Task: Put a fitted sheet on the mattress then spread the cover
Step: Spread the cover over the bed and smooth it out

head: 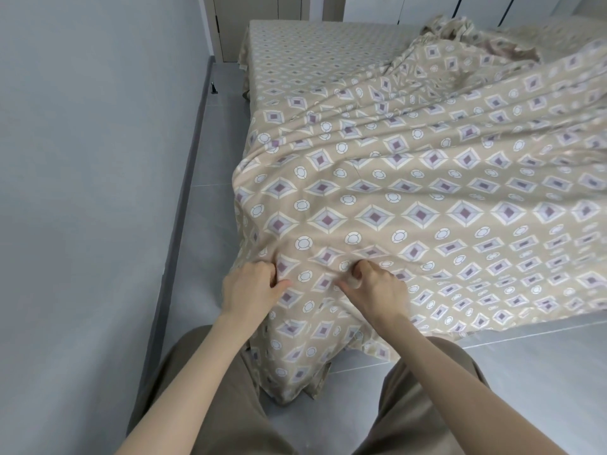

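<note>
A thin, soft woven cover is seen, beige and printed with large lilac-and-plum diamonds and white ringed circles; it is drawn into long diagonal creases and is bunched in a crumpled heap at the far right, where the print is blurred. Its near corner is draped over the near left corner of the bed and hangs in loose folds towards the floor. A fold of this cloth is gripped by the left hand, the fingers curled in and the thumb laid along the fabric; just beside it, another fold is pinched by the right hand, its fingers likewise curled tight into the cloth. A fitted sheet, beige with a much smaller diamond print, is stretched flat and smooth over the far left part of the bed. The floor is laid with large matt grey tiles. A plain pale grey wall is edged by a dark grey skirting, and a door is set beyond the bed. Brown trousers are visible below the forearms.
</note>
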{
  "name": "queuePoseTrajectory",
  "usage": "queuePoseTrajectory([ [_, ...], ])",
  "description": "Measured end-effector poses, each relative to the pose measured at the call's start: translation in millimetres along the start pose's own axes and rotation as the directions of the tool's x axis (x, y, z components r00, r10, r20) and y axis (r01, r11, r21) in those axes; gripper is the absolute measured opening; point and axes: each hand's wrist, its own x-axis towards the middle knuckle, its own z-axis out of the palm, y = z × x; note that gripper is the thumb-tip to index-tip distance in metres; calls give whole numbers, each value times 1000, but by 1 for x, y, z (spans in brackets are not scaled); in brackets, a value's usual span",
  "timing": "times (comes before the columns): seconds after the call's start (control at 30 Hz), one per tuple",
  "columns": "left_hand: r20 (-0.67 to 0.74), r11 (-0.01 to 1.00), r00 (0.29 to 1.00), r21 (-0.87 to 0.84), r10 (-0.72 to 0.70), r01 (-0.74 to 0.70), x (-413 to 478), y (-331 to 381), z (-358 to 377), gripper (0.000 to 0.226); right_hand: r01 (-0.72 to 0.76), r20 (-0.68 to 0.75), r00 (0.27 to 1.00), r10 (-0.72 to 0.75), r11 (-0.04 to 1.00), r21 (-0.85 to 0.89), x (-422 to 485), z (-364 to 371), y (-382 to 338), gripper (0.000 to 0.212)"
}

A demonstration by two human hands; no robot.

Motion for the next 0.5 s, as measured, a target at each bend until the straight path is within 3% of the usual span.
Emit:
queuePoseTrajectory([
  [0.1, 1, 1000, 1000, -27, -7, 8, 2, -4, 3, 38, 165, -211, 963, -168, 986, -32, 5, 10, 1, 33],
  [0.23, 11, 998, 1000, -61, -11, 12, 2, -7, 5, 34, 312, -386, 874, -295, 950, -21, 7, 13, -1, 20],
  [0.5, 89, 1000, 996, -16, -11, 13, 7, -9, 3, 44, 365, -369, 871, -325, 930, 43, 5, 24, -1, 5],
])
